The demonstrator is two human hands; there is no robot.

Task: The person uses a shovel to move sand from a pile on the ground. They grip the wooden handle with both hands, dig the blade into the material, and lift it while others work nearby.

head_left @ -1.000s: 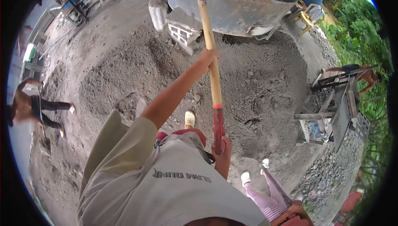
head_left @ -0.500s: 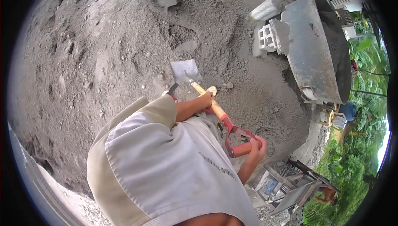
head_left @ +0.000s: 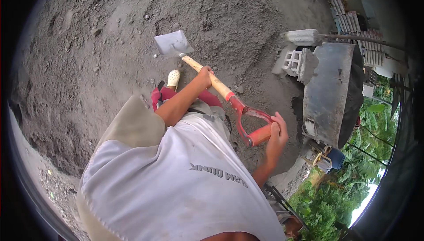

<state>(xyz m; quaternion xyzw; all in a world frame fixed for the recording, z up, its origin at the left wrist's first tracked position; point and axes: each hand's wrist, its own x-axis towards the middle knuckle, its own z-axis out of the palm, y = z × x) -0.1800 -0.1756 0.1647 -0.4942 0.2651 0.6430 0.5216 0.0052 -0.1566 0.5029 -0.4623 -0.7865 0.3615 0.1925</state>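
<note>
A shovel (head_left: 219,87) with a wooden shaft and red D-shaped handle slants across the front of my body. My left hand (head_left: 205,77) is closed round its shaft, below the metal blade (head_left: 173,44). At the other end, my right hand (head_left: 277,132) holds the red crossbar of the handle, thumb and fingers partly showing. The blade is pale and flat, with no heap of sand visible on it. It lies over the grey sand (head_left: 119,55); whether it touches the sand I cannot tell.
A large metal trough (head_left: 327,91) filled with dark material stands on the right. Beside it are a hollow concrete block (head_left: 292,63) and a pale block-like piece (head_left: 302,37). A blue container (head_left: 336,158) stands near green plants (head_left: 329,197). My cream clog (head_left: 173,79) rests on the sand.
The shovel blade has moved up and left in the view, and my cream clog shows more. The trough appears lower as the view has shifted. Both hands keep hold of the shovel.
</note>
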